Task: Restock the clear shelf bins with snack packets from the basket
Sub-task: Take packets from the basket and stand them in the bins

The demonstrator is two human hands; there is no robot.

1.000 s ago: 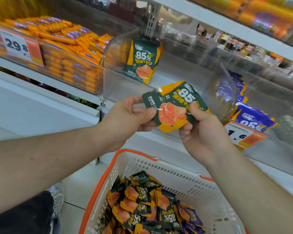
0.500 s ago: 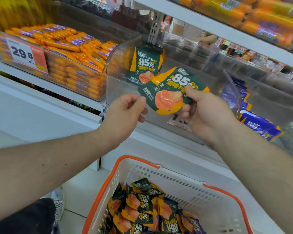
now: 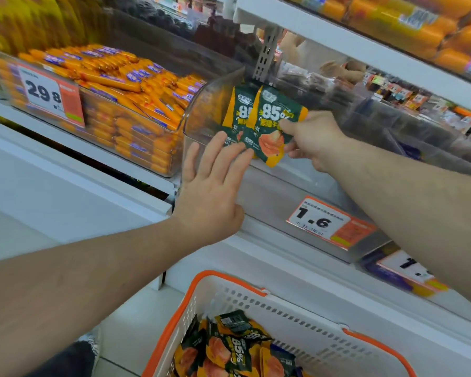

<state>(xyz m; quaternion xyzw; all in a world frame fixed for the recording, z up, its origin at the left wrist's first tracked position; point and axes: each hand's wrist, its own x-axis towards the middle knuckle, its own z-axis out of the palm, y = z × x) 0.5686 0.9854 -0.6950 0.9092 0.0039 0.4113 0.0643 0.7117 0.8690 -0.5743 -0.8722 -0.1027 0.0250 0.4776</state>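
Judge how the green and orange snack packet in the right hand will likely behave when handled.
Probably light: the right hand holds the packet by one edge. Its glossy film looks slippery. It seems floppy and may tip, since the left hand reaches beside it.

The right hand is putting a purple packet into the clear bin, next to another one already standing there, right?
Not quite. The head view shows the right hand holding a green and orange packet, not purple, at the clear bin, beside the standing packet.

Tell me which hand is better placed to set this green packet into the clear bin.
The right hand: it already pinches the green packet inside the clear bin. The left hand is open, fingers merely reaching toward it.
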